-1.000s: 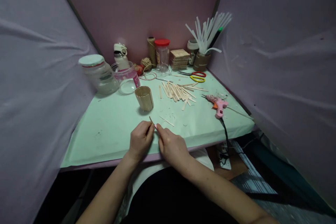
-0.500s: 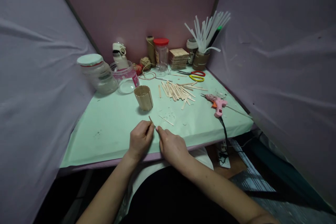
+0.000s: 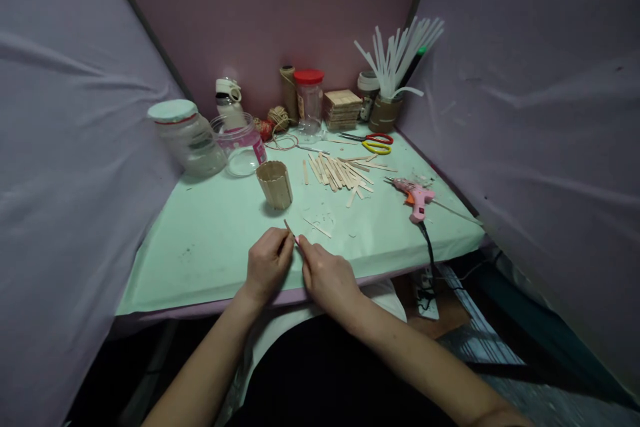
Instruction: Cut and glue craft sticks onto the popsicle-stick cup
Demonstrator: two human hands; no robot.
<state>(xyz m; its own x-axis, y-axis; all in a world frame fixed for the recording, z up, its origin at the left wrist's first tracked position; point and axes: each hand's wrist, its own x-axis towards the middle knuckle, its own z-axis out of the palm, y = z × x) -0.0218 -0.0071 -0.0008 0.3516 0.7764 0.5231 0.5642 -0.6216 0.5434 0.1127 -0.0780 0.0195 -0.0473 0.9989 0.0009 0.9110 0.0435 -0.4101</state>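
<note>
My left hand (image 3: 267, 265) pinches a thin wooden stick (image 3: 288, 226) near the table's front edge; the stick's tip pokes up past the fingers. My right hand (image 3: 327, 277) is closed beside it, fingertips meeting the left hand at a small pinkish thing I cannot make out. A round cup made of wooden sticks (image 3: 275, 184) stands just beyond the hands. A loose sliver of stick (image 3: 318, 228) lies to the right of them.
A heap of wooden sticks (image 3: 340, 173) lies mid-table; a pink glue gun (image 3: 416, 198) with its cord lies at right. Scissors (image 3: 373, 142), jars (image 3: 187, 137), twine (image 3: 278, 119), a stack of stick squares (image 3: 342, 109) and a holder of glue rods (image 3: 387, 104) line the back. Fabric walls close three sides.
The hands have kept nearly still, working the stick between the fingertips; the view has shifted slightly.
</note>
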